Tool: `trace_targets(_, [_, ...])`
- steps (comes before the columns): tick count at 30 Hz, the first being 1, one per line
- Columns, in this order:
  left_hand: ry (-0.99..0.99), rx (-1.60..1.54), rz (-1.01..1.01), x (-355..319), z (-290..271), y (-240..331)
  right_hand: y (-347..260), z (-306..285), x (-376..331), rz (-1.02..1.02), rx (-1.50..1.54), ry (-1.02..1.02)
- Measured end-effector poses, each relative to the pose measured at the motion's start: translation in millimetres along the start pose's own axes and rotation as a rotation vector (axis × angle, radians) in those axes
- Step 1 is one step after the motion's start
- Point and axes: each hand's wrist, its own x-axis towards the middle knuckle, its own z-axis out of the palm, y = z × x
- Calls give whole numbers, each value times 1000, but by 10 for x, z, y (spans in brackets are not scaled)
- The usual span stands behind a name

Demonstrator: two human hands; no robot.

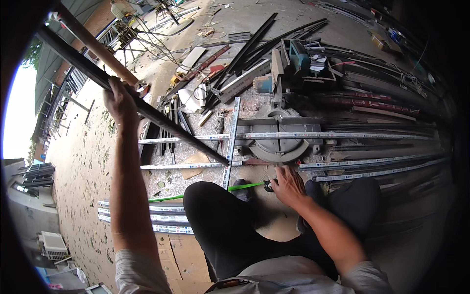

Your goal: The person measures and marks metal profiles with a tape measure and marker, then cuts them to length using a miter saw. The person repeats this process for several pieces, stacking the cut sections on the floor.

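Note:
My left hand, raised at the left, is wrapped round a long dark metal bar. The bar slopes from the upper left down to a lower end beside a crossing of labelled strips. Low in the middle, my right hand is closed on a tape measure with a dark case. Its green blade is drawn out to the left, passes behind my left knee and shows again over a stack of labelled profiles. One labelled strip lies crosswise over a long labelled profile.
A mitre saw with a teal motor housing and round grey base stands ahead. Dark and red profiles lie piled at the right. Offcuts and long bars litter the ground beyond. Flattened cardboard lies by my left leg.

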Motion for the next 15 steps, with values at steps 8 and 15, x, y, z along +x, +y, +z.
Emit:
trace_targets(8, [-499,429,-54,-11,-363,223,-178,-199,188,-72,241,172])
trace_targets(15, [-882,567,-340,-1031,-706,-173,-270,-422,266,-100,324,339])
